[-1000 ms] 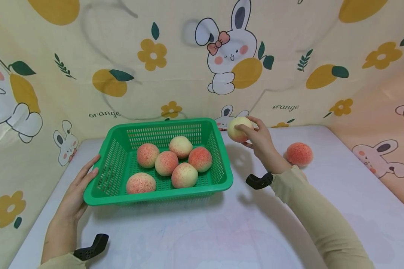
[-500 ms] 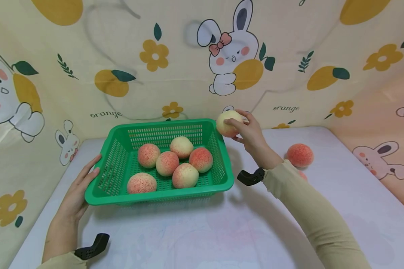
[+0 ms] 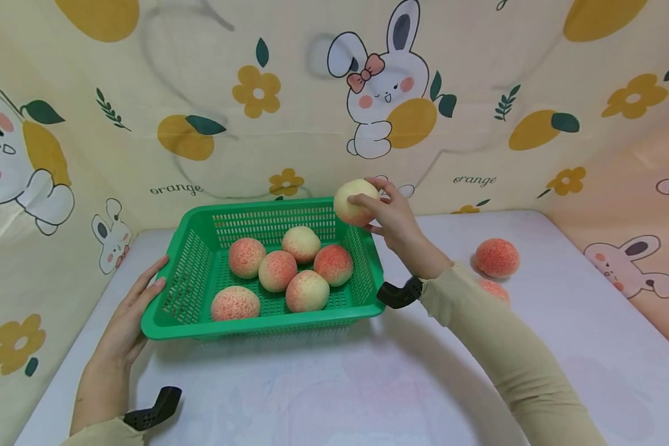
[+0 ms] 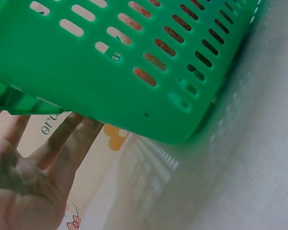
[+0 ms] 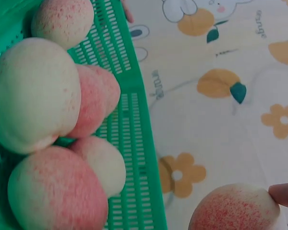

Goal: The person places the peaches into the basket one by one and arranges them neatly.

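Note:
A green slotted basket sits on the table with several peaches inside, among them one at the middle. My right hand grips a pale peach in the air above the basket's far right corner; the right wrist view shows that peach with a fingertip on it, above the basket. My left hand lies flat against the basket's left wall, fingers straight; in the left wrist view its fingers press the green wall.
Two more peaches lie on the table to the right, one in plain sight, one partly behind my right sleeve. A cartoon-print cloth wall closes off the back and sides. The white table runs forward of the basket.
My right hand has carried the pale peach left and slightly up, from beside the basket's right wall to over its far right corner. The left hand and basket have stayed put.

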